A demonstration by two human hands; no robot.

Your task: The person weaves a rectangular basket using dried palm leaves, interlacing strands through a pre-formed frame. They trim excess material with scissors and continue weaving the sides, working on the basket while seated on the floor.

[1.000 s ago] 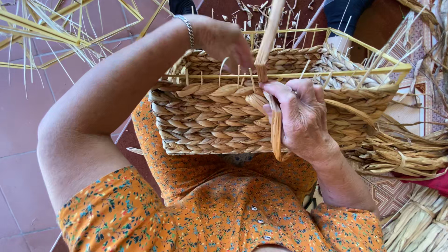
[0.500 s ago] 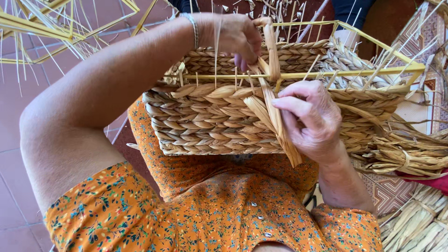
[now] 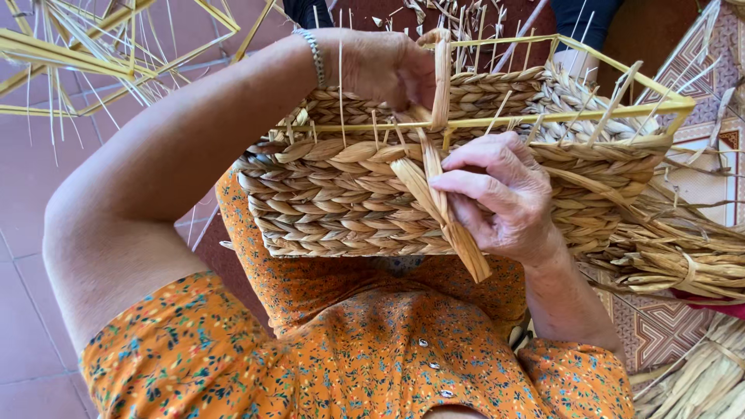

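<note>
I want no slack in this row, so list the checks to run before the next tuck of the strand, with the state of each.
1. Right hand has the flat strand in its grip against the basket wall: ok.
2. Left hand holds the strand's upper part at the rim: ok.
3. Strand passes over the yellow frame bar without fraying: ok.
4. Woven basket rests steady on the lap: ok.
5. Spare bundles lie at the right, near the right hand: ok.
6. Strand's tightness inside the basket: cannot tell, hidden.
</note>
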